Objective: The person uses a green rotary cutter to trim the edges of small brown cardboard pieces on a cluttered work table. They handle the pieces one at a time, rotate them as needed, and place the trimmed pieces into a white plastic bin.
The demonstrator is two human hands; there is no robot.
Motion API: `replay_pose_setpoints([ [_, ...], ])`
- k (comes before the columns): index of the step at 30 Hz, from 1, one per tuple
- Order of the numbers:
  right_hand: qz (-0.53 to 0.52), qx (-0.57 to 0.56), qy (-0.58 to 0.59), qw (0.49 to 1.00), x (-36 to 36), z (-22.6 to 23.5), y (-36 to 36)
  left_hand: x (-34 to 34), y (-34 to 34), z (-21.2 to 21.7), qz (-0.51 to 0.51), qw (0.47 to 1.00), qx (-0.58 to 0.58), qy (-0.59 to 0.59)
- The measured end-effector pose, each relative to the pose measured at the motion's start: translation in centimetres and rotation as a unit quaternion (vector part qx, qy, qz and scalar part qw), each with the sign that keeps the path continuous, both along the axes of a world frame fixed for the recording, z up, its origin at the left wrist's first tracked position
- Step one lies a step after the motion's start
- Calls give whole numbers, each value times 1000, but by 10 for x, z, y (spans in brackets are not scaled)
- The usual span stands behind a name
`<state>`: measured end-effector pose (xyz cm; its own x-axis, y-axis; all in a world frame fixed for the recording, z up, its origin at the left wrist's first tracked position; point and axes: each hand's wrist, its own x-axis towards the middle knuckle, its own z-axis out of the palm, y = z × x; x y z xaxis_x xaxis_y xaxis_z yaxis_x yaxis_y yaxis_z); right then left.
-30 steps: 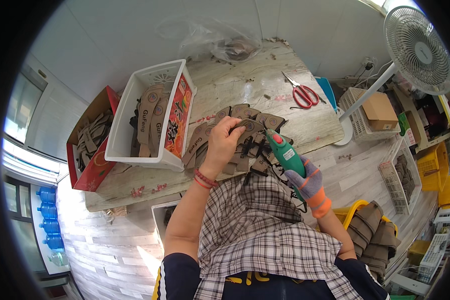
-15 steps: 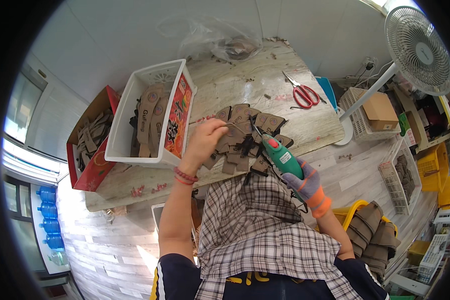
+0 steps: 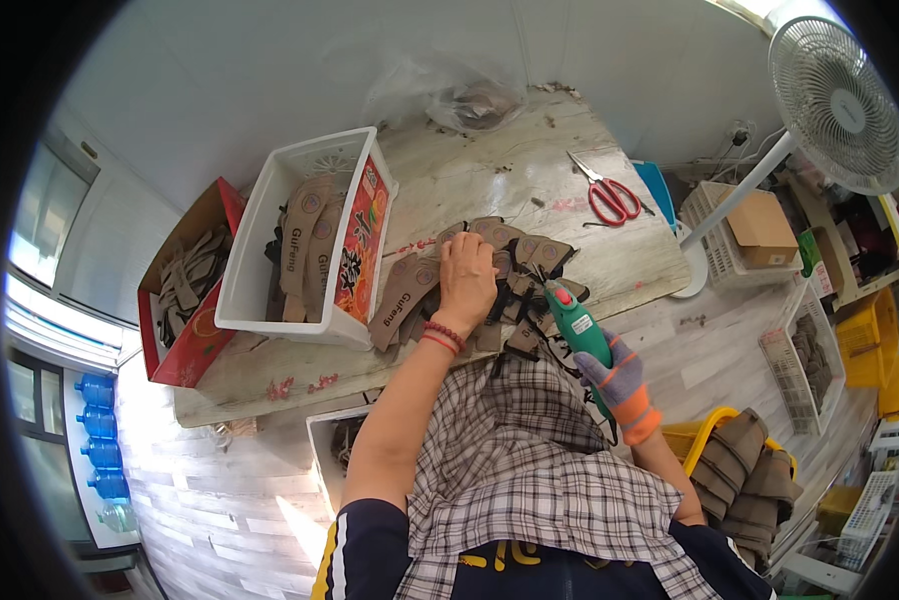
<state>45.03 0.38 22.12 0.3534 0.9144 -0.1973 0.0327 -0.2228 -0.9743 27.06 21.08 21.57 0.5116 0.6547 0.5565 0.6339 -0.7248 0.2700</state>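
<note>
My left hand, bare with red bead bracelets at the wrist, lies over a pile of brown curved fabric pieces, fingers stretched across them. Beside its thumb side the pile is partly covered; a longer brown printed strip sticks out to the left of the hand. In a grey and orange glove, my right hand grips a green handheld tool with a red button. Its thin tip points at the dark straps at the pile's right side.
Left of the pile stands a white bin of brown pieces, beside a red box holding more. Red-handled scissors lie toward the table's far right. A white fan stands beyond, and a yellow basket of brown pieces is at right.
My left hand has moved right and down onto the pile, away from the tool tip. A brown strip now shows to its left. The tool has shifted slightly right and down.
</note>
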Motion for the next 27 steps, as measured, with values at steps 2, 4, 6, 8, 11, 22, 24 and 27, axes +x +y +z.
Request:
replay_pose_setpoints([
  [2, -3, 1, -6, 1000, 1, -1, 0, 7, 0, 9, -3, 998, -38, -43],
  [4, -18, 22, -10, 1000, -1, -3, 1, 15, 6, 14, -20, 994, -34, -105],
  [6, -28, 32, -17, 999, -4, -3, 3, 22, 5, 22, -33, 981, -5, -191],
  [8, -33, 30, -28, 999, -6, 0, 6, 29, 1, 29, 2, 948, -72, -309],
  [11, -42, 53, -61, 996, -10, 1, 11, 35, -2, 30, 42, 903, -158, -397],
  [22, -40, 23, 7, 999, -19, 22, 15, 29, 1, 37, -39, 682, -501, -531],
  [24, -45, 45, 9, 998, -20, 19, 15, 35, -14, 32, -37, 661, -480, -576],
  [27, -40, 67, -5, 997, -21, 15, 15, 40, -29, 29, -34, 627, -476, -616],
])
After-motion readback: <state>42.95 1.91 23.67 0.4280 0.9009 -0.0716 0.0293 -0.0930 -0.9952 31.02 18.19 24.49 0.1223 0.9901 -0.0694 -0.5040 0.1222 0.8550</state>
